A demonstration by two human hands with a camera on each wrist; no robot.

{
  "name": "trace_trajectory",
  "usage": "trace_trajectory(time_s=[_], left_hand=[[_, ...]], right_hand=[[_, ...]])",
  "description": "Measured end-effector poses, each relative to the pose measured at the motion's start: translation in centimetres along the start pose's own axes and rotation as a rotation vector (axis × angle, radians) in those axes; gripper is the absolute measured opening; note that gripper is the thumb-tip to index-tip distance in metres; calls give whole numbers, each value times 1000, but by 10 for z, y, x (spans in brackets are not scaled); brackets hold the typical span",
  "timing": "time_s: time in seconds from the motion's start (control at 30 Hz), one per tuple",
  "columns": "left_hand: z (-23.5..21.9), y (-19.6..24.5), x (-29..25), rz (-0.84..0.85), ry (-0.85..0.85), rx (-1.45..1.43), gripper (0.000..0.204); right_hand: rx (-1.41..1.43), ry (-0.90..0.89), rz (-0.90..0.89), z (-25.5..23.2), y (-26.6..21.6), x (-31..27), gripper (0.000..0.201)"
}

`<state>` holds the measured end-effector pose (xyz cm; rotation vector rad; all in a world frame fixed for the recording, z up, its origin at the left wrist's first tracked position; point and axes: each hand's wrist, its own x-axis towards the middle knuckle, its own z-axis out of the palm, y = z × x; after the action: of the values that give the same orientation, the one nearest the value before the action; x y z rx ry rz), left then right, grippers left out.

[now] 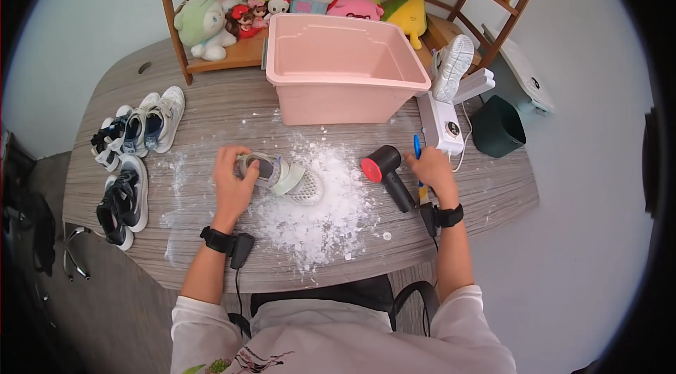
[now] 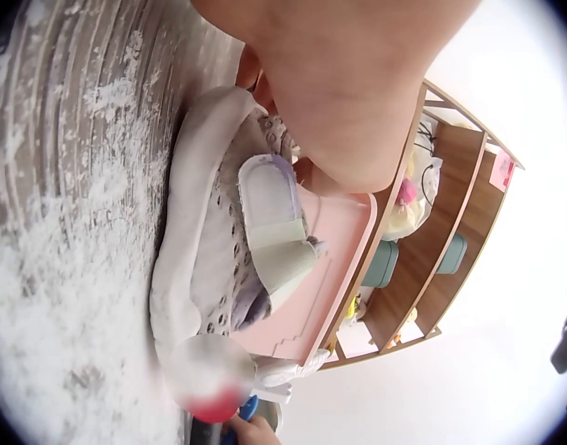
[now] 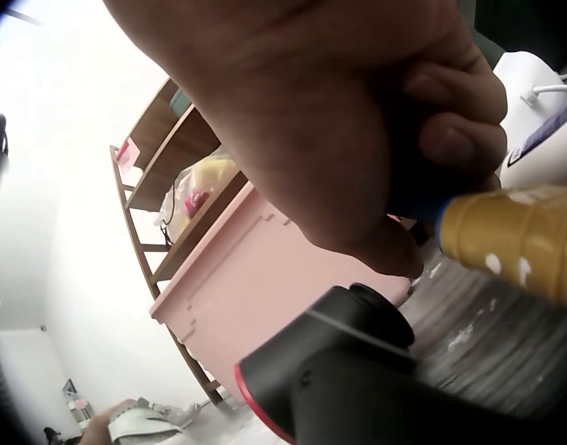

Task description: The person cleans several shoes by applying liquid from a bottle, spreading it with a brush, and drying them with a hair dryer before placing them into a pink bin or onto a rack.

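My left hand (image 1: 236, 180) grips a small light-coloured shoe (image 2: 202, 250) by its heel end, with a thumb at the opening. The shoe has a pale green strap and a perforated toe, and it sits over white powder (image 1: 317, 226) scattered on the table. My right hand (image 1: 433, 173) has its fingers curled round a blue-and-yellow handled tool (image 3: 506, 236); its working end is hidden. Just left of that hand lies a black hair dryer (image 1: 398, 189) with a red end.
A pink bin (image 1: 338, 103) stands behind the powder, before a wooden shelf (image 1: 232, 62) of plush toys. Several shoes (image 1: 134, 191) line the table's left side. At right are a white shoe (image 1: 454, 67) on a white device (image 1: 442, 124) and a dark green bin (image 1: 497, 127).
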<state>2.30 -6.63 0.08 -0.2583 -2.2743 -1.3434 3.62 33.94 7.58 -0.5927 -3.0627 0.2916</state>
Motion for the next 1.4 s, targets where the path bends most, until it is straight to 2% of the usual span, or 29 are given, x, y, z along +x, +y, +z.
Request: trace_trajectory(time_s=[0.03, 0.17, 0.3, 0.57, 0.67, 0.73, 0.83, 0.97, 1.03, 1.07, 1.17, 1.23, 1.27, 1.33, 1.37, 1.4], left_hand=[[0, -1, 1, 72, -14, -1, 24], [-1, 3, 0, 20, -136, -145, 30], [-3, 0, 2, 59, -200, -105, 32], [-6, 17, 0, 116, -380, 21, 37], [-8, 25, -3, 119, -424, 36, 43], [-9, 33, -4, 154, -449, 80, 49], [-11, 42, -4, 154, -522, 124, 58], [-11, 48, -5, 153, -534, 182, 60], [-9, 45, -7, 164, -482, 176, 58], [-8, 44, -7, 158, -479, 178, 58], [-5, 41, -7, 144, -440, 146, 51], [-2, 38, -9, 177, -381, 78, 45], [-2, 36, -9, 170, -378, 77, 45], [0, 32, -9, 164, -372, 60, 39], [1, 30, -9, 162, -372, 58, 39], [1, 30, -9, 165, -365, 52, 37]], right_hand=[[-46, -33, -5, 3, 0, 0, 53], [-84, -53, 1, 14, 2, 0, 51], [-58, -70, -19, 26, 7, 0, 47], [28, -38, -35, 15, 8, -15, 41], [55, 29, -32, 9, 15, -21, 38], [8, 155, -35, 6, 28, -23, 39], [-70, 239, -12, 3, 45, -28, 41], [-167, 203, 10, 13, 73, -25, 45], [-188, 89, 63, 16, 78, -22, 49], [-189, 86, 57, 14, 79, -23, 49], [-92, 63, 47, 5, 77, -31, 53], [124, 252, -91, 1, 75, -37, 51], [120, 248, -96, -7, 69, -40, 51], [594, 269, -171, -20, 51, -50, 42], [968, 312, -312, -18, 33, -53, 39], [968, 310, -313, -21, 22, -55, 39]])
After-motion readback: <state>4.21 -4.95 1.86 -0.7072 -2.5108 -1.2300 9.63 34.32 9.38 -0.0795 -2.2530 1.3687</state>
